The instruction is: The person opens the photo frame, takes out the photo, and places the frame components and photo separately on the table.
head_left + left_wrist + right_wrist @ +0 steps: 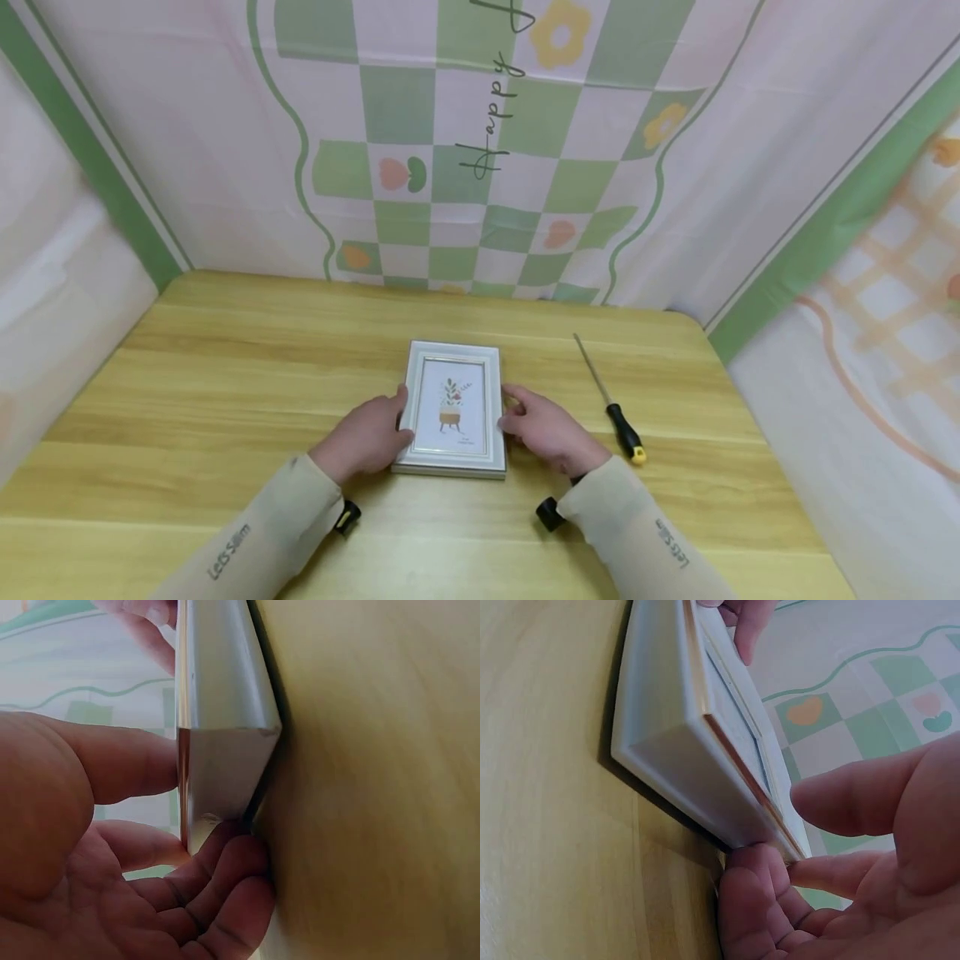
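A white picture frame [493, 408] lies face up on the wooden table, a potted-plant print behind its front. My left hand [367, 435] grips its left side; in the left wrist view the thumb [139, 761] lies at the front edge and curled fingers [236, 915] touch the side near the tabletop. On the opposite side my right hand [551, 429] holds the frame's edge. The right wrist view shows curled fingers [746, 900] against its side wall and the thumb [847, 795] close to the front rim; whether that thumb touches is unclear. The frame's back is hidden.
A screwdriver [622, 429] with a black and yellow handle lies right of my right hand, its shaft pointing away. Patterned cloth [465, 208] hangs behind the table's far edge and along both sides. A black strap piece [550, 514] shows at my right wrist.
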The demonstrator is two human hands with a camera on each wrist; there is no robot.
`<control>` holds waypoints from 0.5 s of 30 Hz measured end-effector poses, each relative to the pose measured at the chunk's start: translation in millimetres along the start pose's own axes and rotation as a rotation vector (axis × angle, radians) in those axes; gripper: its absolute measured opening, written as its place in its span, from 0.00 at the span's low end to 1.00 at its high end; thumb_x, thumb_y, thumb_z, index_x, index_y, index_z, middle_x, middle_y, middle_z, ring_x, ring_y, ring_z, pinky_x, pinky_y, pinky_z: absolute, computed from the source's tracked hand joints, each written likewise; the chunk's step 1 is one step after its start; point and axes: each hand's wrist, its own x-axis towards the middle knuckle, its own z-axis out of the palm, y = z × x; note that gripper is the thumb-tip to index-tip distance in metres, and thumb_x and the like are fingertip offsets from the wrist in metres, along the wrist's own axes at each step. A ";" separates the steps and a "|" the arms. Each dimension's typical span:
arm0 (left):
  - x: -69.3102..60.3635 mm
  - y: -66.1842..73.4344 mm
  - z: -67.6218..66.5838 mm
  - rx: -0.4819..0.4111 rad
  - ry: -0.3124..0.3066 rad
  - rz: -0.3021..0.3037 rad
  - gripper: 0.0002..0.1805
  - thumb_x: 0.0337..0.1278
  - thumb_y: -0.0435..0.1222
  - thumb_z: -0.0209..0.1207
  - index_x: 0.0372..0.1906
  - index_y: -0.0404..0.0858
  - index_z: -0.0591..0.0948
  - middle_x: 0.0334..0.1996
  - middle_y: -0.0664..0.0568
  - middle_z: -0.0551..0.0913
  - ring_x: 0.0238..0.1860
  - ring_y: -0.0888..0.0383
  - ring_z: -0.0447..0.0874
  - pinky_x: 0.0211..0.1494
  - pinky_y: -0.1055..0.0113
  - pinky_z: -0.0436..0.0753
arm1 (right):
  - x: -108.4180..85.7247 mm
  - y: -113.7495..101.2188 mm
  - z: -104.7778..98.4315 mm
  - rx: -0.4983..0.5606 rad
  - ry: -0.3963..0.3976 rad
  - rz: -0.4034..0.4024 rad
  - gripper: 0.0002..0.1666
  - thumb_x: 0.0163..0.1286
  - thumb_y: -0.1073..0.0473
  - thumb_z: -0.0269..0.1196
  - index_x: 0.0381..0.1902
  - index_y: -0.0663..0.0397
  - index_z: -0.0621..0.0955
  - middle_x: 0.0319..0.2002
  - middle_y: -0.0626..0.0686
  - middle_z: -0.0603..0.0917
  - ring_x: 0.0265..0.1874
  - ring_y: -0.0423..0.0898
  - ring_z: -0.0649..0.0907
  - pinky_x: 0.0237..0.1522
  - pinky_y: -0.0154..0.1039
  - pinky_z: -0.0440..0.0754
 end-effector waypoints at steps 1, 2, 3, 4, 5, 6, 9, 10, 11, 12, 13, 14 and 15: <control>-0.5 0.4 0.2 0.001 0.002 0.004 0.39 0.68 0.37 0.58 0.74 0.21 0.54 0.63 0.28 0.71 0.64 0.39 0.71 0.66 0.47 0.68 | 0.6 0.7 -0.3 0.004 -0.001 0.007 0.36 0.72 0.63 0.60 0.75 0.57 0.64 0.42 0.55 0.79 0.37 0.49 0.80 0.40 0.43 0.80; -0.8 0.6 0.6 0.004 0.003 0.009 0.39 0.68 0.36 0.58 0.74 0.21 0.54 0.63 0.28 0.72 0.63 0.39 0.72 0.66 0.47 0.68 | 1.0 1.4 -0.8 0.005 0.000 0.010 0.35 0.72 0.63 0.60 0.75 0.57 0.65 0.43 0.55 0.79 0.37 0.49 0.80 0.42 0.44 0.80; -1.3 1.1 0.5 0.005 0.004 0.013 0.39 0.68 0.36 0.58 0.74 0.21 0.54 0.62 0.28 0.72 0.63 0.39 0.72 0.66 0.48 0.68 | 1.2 2.3 -1.1 0.005 0.000 0.014 0.34 0.73 0.62 0.60 0.74 0.57 0.65 0.44 0.55 0.80 0.38 0.49 0.81 0.43 0.44 0.80; -1.2 0.9 1.1 0.007 0.006 0.017 0.39 0.68 0.36 0.58 0.73 0.21 0.54 0.62 0.29 0.73 0.63 0.40 0.72 0.66 0.48 0.69 | 1.3 3.4 -1.5 0.007 -0.002 0.014 0.33 0.73 0.62 0.59 0.74 0.58 0.66 0.45 0.55 0.80 0.38 0.49 0.81 0.44 0.45 0.80; -1.3 1.0 1.4 0.003 0.005 0.018 0.39 0.68 0.36 0.58 0.74 0.21 0.54 0.63 0.29 0.73 0.62 0.41 0.73 0.66 0.48 0.69 | 1.5 4.3 -1.8 0.011 0.000 0.018 0.33 0.73 0.62 0.59 0.74 0.58 0.66 0.45 0.55 0.80 0.39 0.49 0.81 0.45 0.45 0.80; -1.4 1.0 1.5 -0.007 0.002 0.016 0.40 0.68 0.37 0.58 0.74 0.21 0.53 0.63 0.30 0.72 0.62 0.42 0.73 0.65 0.48 0.69 | 1.7 5.2 -2.1 0.016 0.001 0.020 0.32 0.74 0.62 0.59 0.73 0.58 0.67 0.46 0.55 0.80 0.39 0.49 0.81 0.46 0.45 0.80; -1.3 0.6 3.0 -0.053 -0.010 -0.005 0.42 0.69 0.39 0.58 0.75 0.23 0.51 0.66 0.33 0.70 0.62 0.45 0.73 0.66 0.49 0.69 | 2.2 7.6 -2.7 0.071 -0.001 0.015 0.31 0.74 0.63 0.58 0.72 0.60 0.67 0.48 0.56 0.79 0.41 0.50 0.81 0.47 0.46 0.80; -1.3 0.0 3.9 -0.070 -0.012 -0.017 0.43 0.69 0.40 0.59 0.76 0.25 0.50 0.68 0.33 0.69 0.63 0.45 0.72 0.66 0.49 0.68 | 2.2 8.4 -3.0 0.099 -0.003 0.011 0.30 0.75 0.63 0.57 0.72 0.61 0.67 0.49 0.57 0.79 0.42 0.50 0.81 0.48 0.46 0.80; -2.1 -0.5 4.5 -0.086 -0.012 -0.028 0.44 0.68 0.41 0.59 0.77 0.26 0.50 0.68 0.32 0.68 0.62 0.46 0.72 0.66 0.48 0.68 | 2.1 8.8 -3.5 0.131 -0.006 0.010 0.30 0.75 0.63 0.57 0.72 0.62 0.67 0.50 0.57 0.79 0.44 0.50 0.81 0.49 0.46 0.80; -3.3 -1.2 5.1 -0.097 -0.009 -0.038 0.45 0.67 0.41 0.60 0.77 0.28 0.49 0.68 0.32 0.67 0.61 0.46 0.72 0.64 0.48 0.70 | 1.2 9.3 -4.3 0.162 -0.014 0.005 0.30 0.75 0.64 0.57 0.72 0.63 0.66 0.52 0.58 0.79 0.46 0.50 0.81 0.50 0.46 0.80; -4.9 -1.6 5.9 -0.107 -0.004 -0.046 0.47 0.66 0.42 0.61 0.78 0.30 0.49 0.68 0.31 0.67 0.59 0.45 0.74 0.63 0.49 0.71 | -0.2 9.9 -5.4 0.176 -0.016 0.001 0.31 0.75 0.64 0.58 0.72 0.64 0.66 0.53 0.59 0.79 0.46 0.51 0.81 0.50 0.46 0.80; -7.2 -1.8 6.1 -0.107 0.004 -0.045 0.48 0.64 0.43 0.63 0.79 0.32 0.49 0.67 0.31 0.67 0.57 0.46 0.75 0.61 0.49 0.72 | -2.5 10.6 -6.6 0.183 -0.021 -0.005 0.32 0.74 0.64 0.59 0.73 0.63 0.65 0.55 0.59 0.78 0.47 0.51 0.81 0.50 0.47 0.81; -10.2 -2.0 6.0 -0.090 0.017 -0.040 0.49 0.63 0.44 0.64 0.79 0.33 0.49 0.66 0.31 0.67 0.56 0.46 0.75 0.61 0.50 0.73 | -5.3 11.2 -8.0 0.176 -0.025 -0.013 0.34 0.73 0.63 0.61 0.73 0.63 0.65 0.57 0.59 0.78 0.49 0.51 0.81 0.49 0.47 0.81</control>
